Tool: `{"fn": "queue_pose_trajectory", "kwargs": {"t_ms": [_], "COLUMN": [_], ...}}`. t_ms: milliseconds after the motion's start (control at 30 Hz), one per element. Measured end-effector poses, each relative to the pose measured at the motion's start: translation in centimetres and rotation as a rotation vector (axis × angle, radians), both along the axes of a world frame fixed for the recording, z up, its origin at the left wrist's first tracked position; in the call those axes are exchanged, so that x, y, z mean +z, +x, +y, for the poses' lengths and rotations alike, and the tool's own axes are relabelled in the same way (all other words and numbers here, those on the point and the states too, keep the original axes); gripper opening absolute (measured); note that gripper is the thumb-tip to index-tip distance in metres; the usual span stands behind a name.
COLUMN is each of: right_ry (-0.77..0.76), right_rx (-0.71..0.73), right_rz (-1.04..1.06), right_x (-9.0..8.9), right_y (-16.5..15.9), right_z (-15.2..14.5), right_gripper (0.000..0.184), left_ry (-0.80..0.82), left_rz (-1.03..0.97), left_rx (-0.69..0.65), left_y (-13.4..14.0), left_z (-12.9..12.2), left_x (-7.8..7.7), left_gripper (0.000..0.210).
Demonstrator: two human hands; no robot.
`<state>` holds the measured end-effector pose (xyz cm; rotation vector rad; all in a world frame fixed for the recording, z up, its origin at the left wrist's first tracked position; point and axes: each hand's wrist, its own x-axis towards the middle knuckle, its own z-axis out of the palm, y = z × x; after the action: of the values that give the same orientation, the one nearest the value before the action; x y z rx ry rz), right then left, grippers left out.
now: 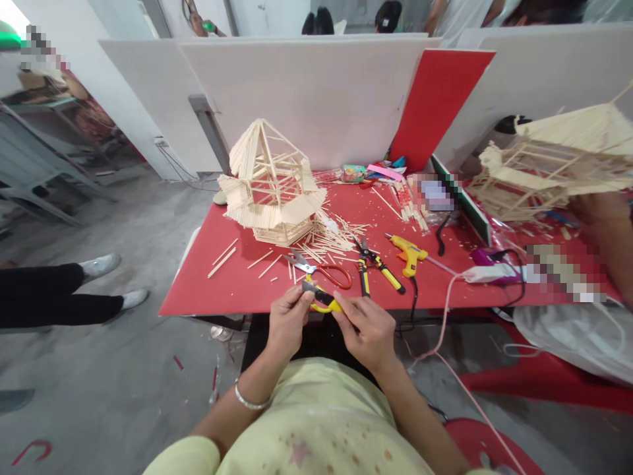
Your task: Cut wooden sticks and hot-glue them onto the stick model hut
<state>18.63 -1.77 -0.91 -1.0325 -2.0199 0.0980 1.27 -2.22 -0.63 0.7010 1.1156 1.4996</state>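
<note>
My left hand (288,323) pinches the dark end of a yellow-and-black hand tool (324,298), just over the table's front edge. The fingers of my right hand (366,330) are closed on its yellow end; its exact kind is hard to make out. Right behind it lie red-handled scissors (333,274), blades toward the left. Beside those rest black-and-yellow cutting pliers (373,264), handles spread. Farther back stands a pagoda-like model made of thin wooden sticks (277,191), with loose sticks (321,247) scattered at its base.
A yellow glue gun (408,254) lies right of the pliers on the red tabletop (198,293). Its cable hangs over the front edge. A white power strip (487,272) sits farther right, near another stick model (544,165) and a person's arm (606,231). White boards (306,99) stand behind.
</note>
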Motion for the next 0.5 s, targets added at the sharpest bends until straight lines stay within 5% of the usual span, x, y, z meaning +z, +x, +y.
{"fn": "queue_pose_trajectory", "kwargs": {"t_ms": [133,500], "right_ry": [-0.048,0.017], "right_rx": [0.024,-0.023], "right_rz": [0.023,-0.053], "right_x": [-0.24,0.11], "right_y": [0.11,0.07], "right_z": [0.06,-0.11], "right_gripper": [0.041,0.042], "left_ry": [-0.013,0.039], "left_rz": [-0.015,0.148], "left_rx": [-0.054,0.074], "left_y": [-0.07,-0.08], "left_z": [0.05,0.05], "left_x": [0.2,0.24], "left_gripper": [0.031,0.033]}}
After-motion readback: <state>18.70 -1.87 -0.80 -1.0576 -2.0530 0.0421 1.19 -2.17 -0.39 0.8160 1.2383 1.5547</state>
